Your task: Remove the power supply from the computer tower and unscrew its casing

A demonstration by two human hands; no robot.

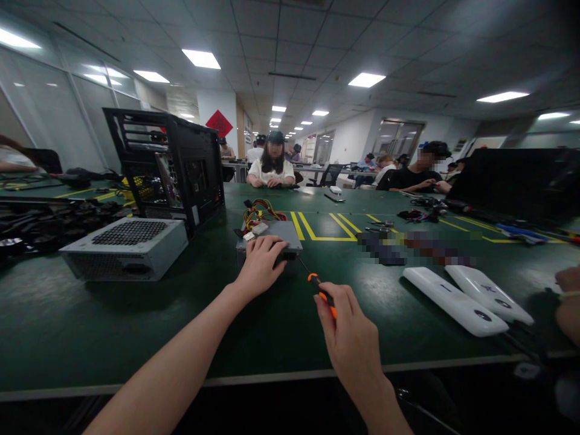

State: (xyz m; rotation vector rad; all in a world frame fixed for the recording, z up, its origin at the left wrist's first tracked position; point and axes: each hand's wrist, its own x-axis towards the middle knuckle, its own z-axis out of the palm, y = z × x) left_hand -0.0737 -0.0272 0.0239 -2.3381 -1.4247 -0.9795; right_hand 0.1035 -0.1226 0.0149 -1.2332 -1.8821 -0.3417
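A grey metal computer power supply (290, 232) lies on the green table in front of me, a bundle of coloured wires (267, 211) with white connectors at its back. My left hand (259, 266) is closed over its top and near edge, holding it against the table. In my right hand (356, 332) is a screwdriver (316, 283) with an orange and black handle, gripped between thumb and fingers. Its thin shaft points up and left, and the tip is at the supply's near right corner. Whether it sits in a screw is too small to tell.
Left of my hands, a second power supply (136, 241) stands before an open black computer case (181, 163). On the right are two white handheld devices (455, 301), tools, cables and a dark monitor (516, 181). Co-workers sit across the table, and another person's hand (568, 296) shows at right.
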